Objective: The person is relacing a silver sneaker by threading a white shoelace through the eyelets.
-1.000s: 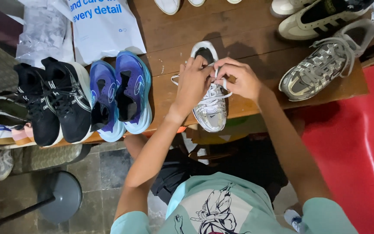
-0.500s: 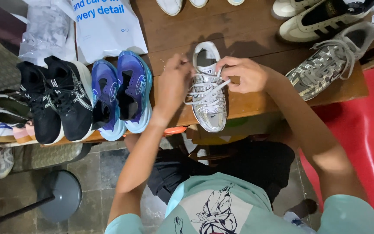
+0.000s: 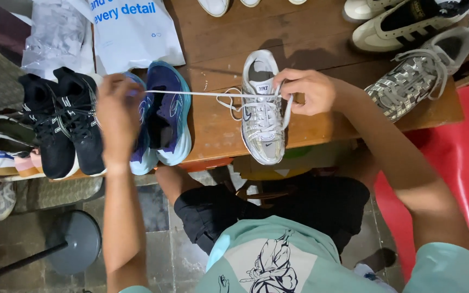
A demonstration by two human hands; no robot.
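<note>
A silver and white sneaker (image 3: 263,116) lies on the wooden table (image 3: 321,43), toe toward me. My left hand (image 3: 116,116) is far out to the left, over the blue sneakers (image 3: 164,116), pinching a white shoelace (image 3: 202,94) pulled taut from the silver sneaker's collar. My right hand (image 3: 306,91) grips the lace at the right side of the sneaker's top eyelets. A loose loop of lace hangs at the sneaker's left side.
A black pair (image 3: 63,122) stands left of the blue pair, with more shoes stacked at the far left. A matching silver sneaker (image 3: 416,81) and a cream and black one (image 3: 408,24) lie at the right. A white plastic bag (image 3: 131,32) lies behind. Red floor at the right.
My left hand has moved from the silver sneaker far to the left, drawing the lace out tight. My right hand has stayed at the sneaker's collar.
</note>
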